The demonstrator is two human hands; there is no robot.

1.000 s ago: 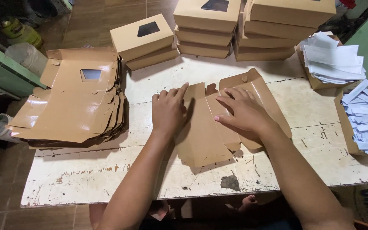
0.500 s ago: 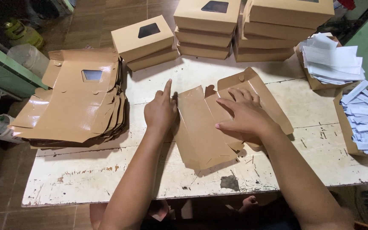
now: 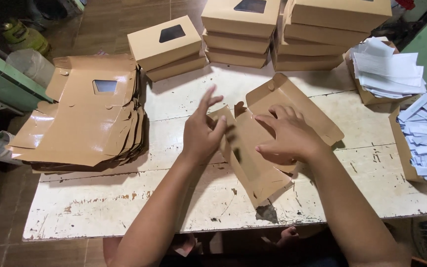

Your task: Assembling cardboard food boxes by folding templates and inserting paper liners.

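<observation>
A flat brown cardboard box blank (image 3: 292, 106) lies in the middle of the worn white table (image 3: 174, 198), partly folded. My right hand (image 3: 287, 136) presses palm-down on its centre. My left hand (image 3: 202, 131) is at the blank's left side, fingers spread and raised, lifting the left flap up on edge. A stack of unfolded blanks with window cut-outs (image 3: 82, 116) lies to the left of my left hand.
Finished brown boxes with dark windows are stacked at the back: a low pile (image 3: 166, 47) and taller piles (image 3: 292, 29). White paper sheets sit in trays at the right (image 3: 386, 71) and far right (image 3: 426, 141). A green ledge (image 3: 1, 81) runs along the left.
My left hand went from lying flat on the blank to lifting its left flap upright. My right hand has stayed pressed on the middle of the blank.
</observation>
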